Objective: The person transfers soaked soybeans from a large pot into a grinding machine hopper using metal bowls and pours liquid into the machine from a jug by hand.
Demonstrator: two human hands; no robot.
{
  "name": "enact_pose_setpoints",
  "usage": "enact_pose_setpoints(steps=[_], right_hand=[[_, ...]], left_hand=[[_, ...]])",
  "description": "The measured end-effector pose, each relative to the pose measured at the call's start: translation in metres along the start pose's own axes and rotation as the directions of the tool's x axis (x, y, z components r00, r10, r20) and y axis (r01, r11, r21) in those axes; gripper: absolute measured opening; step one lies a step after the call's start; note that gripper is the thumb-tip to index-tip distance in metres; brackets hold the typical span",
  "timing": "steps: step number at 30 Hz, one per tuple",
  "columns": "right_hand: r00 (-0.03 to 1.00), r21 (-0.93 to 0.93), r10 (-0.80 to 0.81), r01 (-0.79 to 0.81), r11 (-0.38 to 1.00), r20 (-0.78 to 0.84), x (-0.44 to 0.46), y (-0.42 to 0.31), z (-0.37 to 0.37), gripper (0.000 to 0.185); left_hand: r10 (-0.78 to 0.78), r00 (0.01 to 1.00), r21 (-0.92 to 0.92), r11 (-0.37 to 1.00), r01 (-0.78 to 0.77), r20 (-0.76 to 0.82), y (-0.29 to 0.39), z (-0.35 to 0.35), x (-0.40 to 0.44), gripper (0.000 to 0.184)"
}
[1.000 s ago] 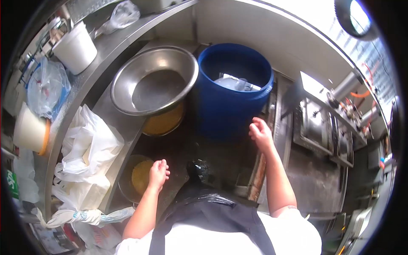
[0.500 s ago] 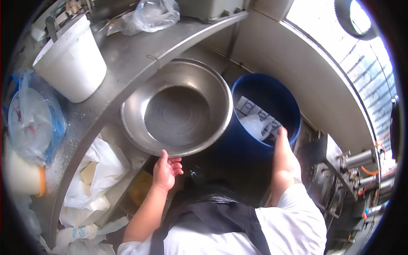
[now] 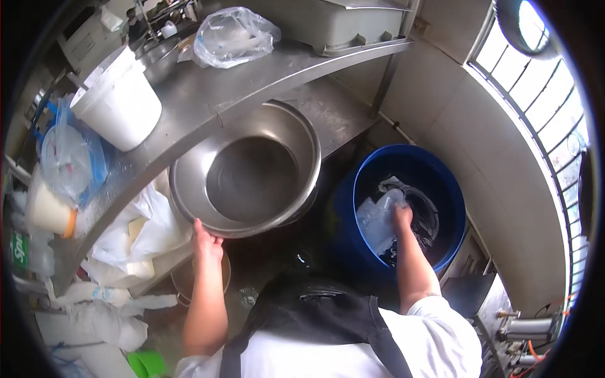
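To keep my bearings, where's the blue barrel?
In the head view, the blue barrel stands right of the steel basin, with the right hand inside it.

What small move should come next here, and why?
Probably lift the right hand slightly with the pale plastic: its fingers grip the plastic down inside the barrel, below the rim, while the left hand, at the basin's near rim, seems placed to steady it.

Site is a commercial-type kitchen or food-preparation area: stainless-steel counter [image 3: 252, 69] with lower shelf, large metal basin [image 3: 252, 179], white tub [image 3: 120, 104], blue barrel [image 3: 346, 220] and a worker's black apron [image 3: 302, 315].
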State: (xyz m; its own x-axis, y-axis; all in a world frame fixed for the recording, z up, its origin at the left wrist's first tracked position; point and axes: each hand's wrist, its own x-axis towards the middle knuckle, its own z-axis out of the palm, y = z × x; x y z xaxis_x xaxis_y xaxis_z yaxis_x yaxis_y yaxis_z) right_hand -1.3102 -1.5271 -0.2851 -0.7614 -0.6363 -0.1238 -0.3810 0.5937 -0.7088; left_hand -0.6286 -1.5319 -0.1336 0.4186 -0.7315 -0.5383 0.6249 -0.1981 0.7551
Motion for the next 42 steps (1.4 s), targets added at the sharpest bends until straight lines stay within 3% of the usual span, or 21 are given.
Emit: enact_pose_setpoints(steps=[2,4,6,7,9,10,11,12,13,17,20,22,25,26,28,29,31,34,37,40,42], right_hand=[[0.977,-0.018,-0.206,0.206,0.978,-0.059,-0.062,-0.083,-0.036,0.048],[0.956,-0.001,-0.29,0.29,0.957,-0.043,-0.085,-0.112,-0.056,0.046],[0.908,0.046,-0.413,0.417,0.908,-0.072,-0.098,-0.127,-0.077,0.038],[0.861,0.127,-0.487,0.504,0.854,-0.147,-0.098,-0.126,-0.085,0.035],[0.775,0.104,-0.625,0.632,0.768,-0.095,-0.103,-0.151,-0.123,0.033],[0.783,0.203,-0.619,0.617,0.761,-0.06,-0.111,-0.163,-0.141,0.035],[0.722,0.211,-0.69,0.683,0.699,-0.051,-0.101,-0.164,-0.154,0.037],[0.685,0.121,-0.729,0.724,0.679,-0.006,-0.113,-0.186,-0.178,0.039],[0.716,0.121,-0.697,0.689,0.715,0.041,-0.131,-0.209,-0.196,0.04],[0.35,0.2,-0.91,0.897,0.394,0.222,-0.171,-0.276,-0.239,0.05],[0.151,0.146,-0.87,0.958,0.246,0.47,-0.235,-0.329,-0.251,0.053],[-0.049,0.247,-0.803,0.961,0.124,0.594,-0.281,-0.354,-0.232,0.053],[-0.183,0.298,-0.592,0.949,0.101,0.785,-0.352,-0.372,-0.18,0.053],[-0.249,0.322,-0.502,0.945,0.062,0.828,-0.377,-0.376,-0.159,0.053],[-0.342,0.353,-0.357,0.935,-0.035,0.869,-0.44,-0.387,-0.127,0.054],[-0.371,0.352,-0.326,0.929,-0.118,0.87,-0.466,-0.388,-0.11,0.054],[-0.394,0.346,-0.298,0.917,-0.2,0.87,-0.498,-0.394,-0.082,0.055],[-0.409,0.347,-0.361,0.911,-0.224,0.838,-0.517,-0.409,-0.064,0.053],[-0.363,0.386,-0.551,0.919,-0.078,0.751,-0.504,-0.426,-0.077,0.05],[-0.258,0.398,-0.657,0.915,0.07,0.708,-0.462,-0.424,-0.099,0.052],[-0.159,0.317,-0.661,0.94,0.126,0.733,-0.436,-0.429,-0.131,0.054]], left_hand=[[-0.031,0.993,-0.067,0.997,0.024,-0.111,-0.008,0.031,-0.029,0.035],[0.023,0.991,-0.065,0.997,-0.031,-0.129,-0.011,0.063,-0.064,0.033],[-0.004,0.999,-0.106,0.994,-0.001,-0.043,-0.03,0.047,-0.063,0.035],[-0.013,1.0,-0.068,0.998,0.013,-0.004,-0.038,0.04,-0.068,0.036],[-0.069,0.997,0.049,0.997,0.067,0.046,-0.045,0.043,-0.102,0.036],[-0.116,0.992,0.124,0.986,0.109,0.052,-0.051,0.039,-0.119,0.035],[-0.11,0.989,0.206,0.975,0.088,0.099,-0.06,0.033,-0.135,0.03],[-0.115,0.984,0.283,0.957,0.071,0.14,-0.071,0.028,-0.148,0.025],[-0.168,0.969,0.353,0.931,0.095,0.183,-0.083,0.021,-0.15,0.02],[-0.251,0.924,0.55,0.833,0.055,0.288,-0.107,0.018,-0.177,0.016],[-0.283,0.896,0.554,0.831,0.051,0.342,-0.11,0.012,-0.193,0.02],[-0.268,0.905,0.547,0.836,0.048,0.33,-0.117,0.001,-0.193,0.02],[-0.131,0.991,0.266,0.957,0.117,0.035,-0.125,-0.019,-0.193,0.019],[-0.119,0.992,0.246,0.963,0.108,0.03,-0.122,-0.029,-0.187,0.019],[-0.172,0.91,-0.048,0.985,0.166,-0.378,-0.11,-0.059,-0.167,0.027],[-0.124,0.938,-0.075,0.992,0.105,-0.323,-0.121,-0.089,-0.146,0.029],[-0.067,0.962,-0.101,0.994,0.042,-0.265,-0.112,-0.124,-0.124,0.032],[0.005,0.915,0.054,0.998,0.018,-0.403,-0.036,-0.133,-0.113,0.028],[0.042,0.867,0.141,0.989,0.033,-0.496,-0.018,-0.146,-0.114,0.026],[0.045,0.939,-0.128,0.987,-0.093,-0.34,-0.023,-0.165,-0.113,0.015],[0.077,0.969,-0.313,0.938,-0.15,-0.234,-0.031,-0.179,-0.108,0.017]])
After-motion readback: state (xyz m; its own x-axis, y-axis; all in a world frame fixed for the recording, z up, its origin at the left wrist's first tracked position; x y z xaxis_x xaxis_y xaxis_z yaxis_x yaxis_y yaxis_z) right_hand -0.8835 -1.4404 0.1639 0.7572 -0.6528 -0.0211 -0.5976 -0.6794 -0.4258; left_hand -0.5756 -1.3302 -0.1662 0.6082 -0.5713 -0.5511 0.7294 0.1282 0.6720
